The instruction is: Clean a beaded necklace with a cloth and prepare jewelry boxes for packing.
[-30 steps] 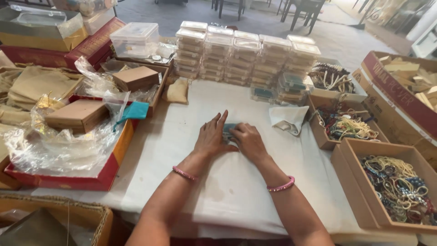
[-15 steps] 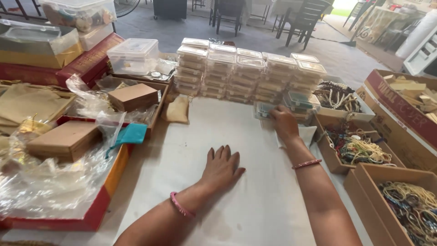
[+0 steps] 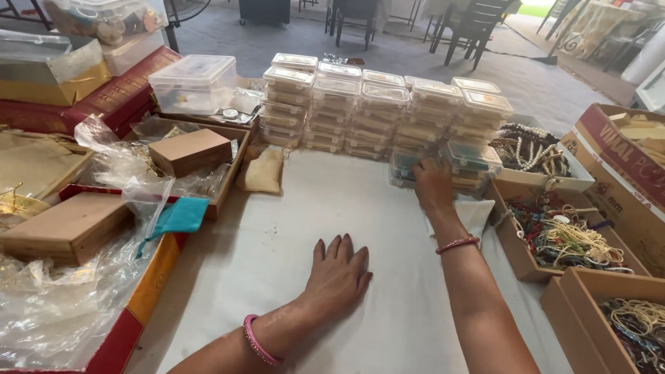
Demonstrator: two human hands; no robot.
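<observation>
My left hand (image 3: 338, 271) lies flat, palm down with fingers spread, on the white table cover (image 3: 277, 249); it holds nothing. My right hand (image 3: 432, 183) reaches forward and rests on a small clear plastic box with teal contents (image 3: 404, 166) at the foot of the stacks. Behind it stand rows of stacked clear lidded boxes (image 3: 360, 114). Whether the fingers grip the box or only touch it is hard to make out. Each wrist carries a pink bangle.
Cardboard boxes of beaded jewellery (image 3: 564, 239) line the right side. To the left are brown boxes (image 3: 190, 151), crinkled clear plastic (image 3: 62, 305), a teal pouch (image 3: 181, 215), a cream pouch (image 3: 264, 172), a larger clear container (image 3: 195, 82) and red-edged trays.
Both hands were together on a small teal item at the table's middle. My right hand has carried it forward to the box stacks; my left hand has stayed back, flattened on the cover.
</observation>
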